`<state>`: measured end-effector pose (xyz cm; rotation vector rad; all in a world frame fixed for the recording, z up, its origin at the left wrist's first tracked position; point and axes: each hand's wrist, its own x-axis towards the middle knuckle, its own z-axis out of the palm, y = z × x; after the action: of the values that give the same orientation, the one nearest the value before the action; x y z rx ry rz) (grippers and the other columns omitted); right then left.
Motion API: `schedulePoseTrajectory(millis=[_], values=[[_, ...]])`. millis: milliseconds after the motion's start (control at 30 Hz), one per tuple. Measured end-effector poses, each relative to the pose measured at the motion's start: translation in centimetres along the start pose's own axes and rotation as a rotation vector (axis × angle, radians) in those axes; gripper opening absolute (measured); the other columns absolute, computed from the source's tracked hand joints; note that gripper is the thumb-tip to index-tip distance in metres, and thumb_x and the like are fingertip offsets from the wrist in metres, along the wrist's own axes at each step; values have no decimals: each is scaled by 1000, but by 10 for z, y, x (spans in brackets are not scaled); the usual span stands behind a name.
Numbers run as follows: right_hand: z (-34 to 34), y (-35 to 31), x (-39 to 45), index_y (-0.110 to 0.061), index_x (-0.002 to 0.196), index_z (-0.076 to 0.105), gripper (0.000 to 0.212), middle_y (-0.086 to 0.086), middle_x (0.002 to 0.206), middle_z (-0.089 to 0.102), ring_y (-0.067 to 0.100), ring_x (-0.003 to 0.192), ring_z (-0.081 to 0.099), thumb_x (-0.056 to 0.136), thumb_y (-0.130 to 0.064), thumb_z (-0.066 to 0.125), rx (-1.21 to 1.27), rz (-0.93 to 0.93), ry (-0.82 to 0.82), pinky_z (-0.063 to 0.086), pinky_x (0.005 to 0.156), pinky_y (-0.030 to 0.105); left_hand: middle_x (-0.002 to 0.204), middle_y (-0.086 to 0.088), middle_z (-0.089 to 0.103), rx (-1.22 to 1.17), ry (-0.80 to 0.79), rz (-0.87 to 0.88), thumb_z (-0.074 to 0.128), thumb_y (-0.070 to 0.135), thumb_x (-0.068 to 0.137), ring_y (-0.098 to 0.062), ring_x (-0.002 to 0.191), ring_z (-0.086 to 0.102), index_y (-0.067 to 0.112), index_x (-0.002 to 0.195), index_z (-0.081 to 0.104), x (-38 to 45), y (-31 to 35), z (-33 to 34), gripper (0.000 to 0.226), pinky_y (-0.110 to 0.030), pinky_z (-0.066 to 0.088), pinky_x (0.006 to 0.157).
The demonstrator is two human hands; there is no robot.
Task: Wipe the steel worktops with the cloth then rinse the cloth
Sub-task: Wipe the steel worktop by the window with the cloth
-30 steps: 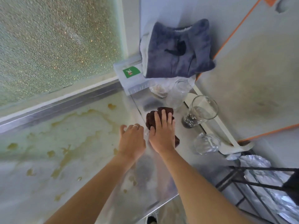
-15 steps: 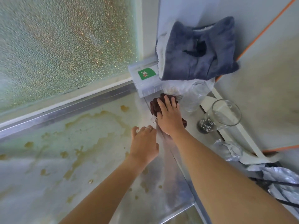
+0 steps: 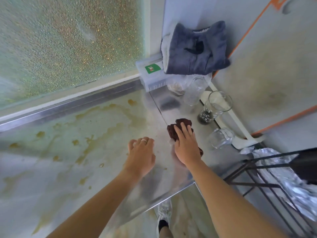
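This looks like a working kitchen corner, likely a small café or home galley. A brushed stainless-steel tabletop (image 3: 180, 107) runs along a pebbled frosted-glass window (image 3: 68, 40), and it carries yellowish-brown spill stains (image 3: 106, 134). Clear drinking glasses (image 3: 220, 102) stand and lie near the wall, beside a large white cutting board with orange edging (image 3: 267, 79) leaning upright. A folded grey-blue towel (image 3: 197, 50) sits on a clear plastic storage box with a green label (image 3: 151, 74), and crumpled aluminium foil (image 3: 291, 182) lies under a black wire rack (image 3: 257, 170).
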<state>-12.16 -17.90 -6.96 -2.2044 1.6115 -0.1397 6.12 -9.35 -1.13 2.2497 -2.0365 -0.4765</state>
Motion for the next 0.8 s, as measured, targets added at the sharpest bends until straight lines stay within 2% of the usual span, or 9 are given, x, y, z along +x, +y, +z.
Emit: schedulePoseTrajectory(millis=[100,200,233,400,500,567,667,733,800], values=[[4,3,-35,-19,157,37,57,11,168,24,37,157,16,101,-16,45,19,50,29,17,128,51,126,-1,59,-7,-3,-8,56,19,84,-22,119,56,20,126,58,-21,-5,4,41,-39,19,103],[13,-1,-67,-15,154,43,57,13,164,34,37,154,25,99,-24,34,43,145,117,21,127,51,120,-1,62,-11,11,-13,62,20,80,-23,113,60,19,120,61,-37,-8,7,40,-39,21,100],[16,-3,-76,-15,154,42,58,13,165,34,36,154,24,99,-25,31,62,173,135,21,127,51,117,0,63,-10,26,-15,64,21,79,-23,111,61,19,118,62,-42,-8,9,38,-39,22,98],[27,-27,-110,-20,161,27,57,8,170,18,30,159,9,106,-19,40,157,267,128,12,129,48,116,-1,63,-4,68,-38,65,18,78,-23,110,61,18,117,62,-61,-9,16,40,-38,24,100],[34,-40,-128,-23,163,23,57,5,172,12,28,159,4,107,-24,35,138,242,110,9,130,46,114,-1,62,-12,77,-88,70,20,72,-21,109,61,18,113,61,-77,-10,22,42,-39,28,100],[39,-49,-142,-25,163,23,59,2,172,10,27,159,2,106,-24,38,134,205,95,8,129,45,116,-1,62,11,90,-127,67,21,76,-20,110,59,18,114,60,-91,-13,27,39,-39,31,101],[46,-60,-161,-27,161,28,63,0,171,14,28,159,8,102,-25,50,106,171,81,20,125,46,122,-4,57,79,45,-205,61,23,77,-22,112,55,16,120,57,-107,-21,32,44,-41,32,100],[40,-60,-160,-26,156,39,62,2,166,33,29,154,27,97,-29,58,65,145,108,37,117,47,128,-5,49,126,2,-255,61,24,71,-24,117,47,14,125,52,-108,-32,31,56,-42,31,101],[30,-52,-146,-24,144,53,55,1,147,55,26,136,50,90,-32,65,-2,80,155,51,105,47,132,-5,42,122,-22,-262,59,25,69,-25,123,42,13,128,47,-101,-45,26,61,-45,28,106]])
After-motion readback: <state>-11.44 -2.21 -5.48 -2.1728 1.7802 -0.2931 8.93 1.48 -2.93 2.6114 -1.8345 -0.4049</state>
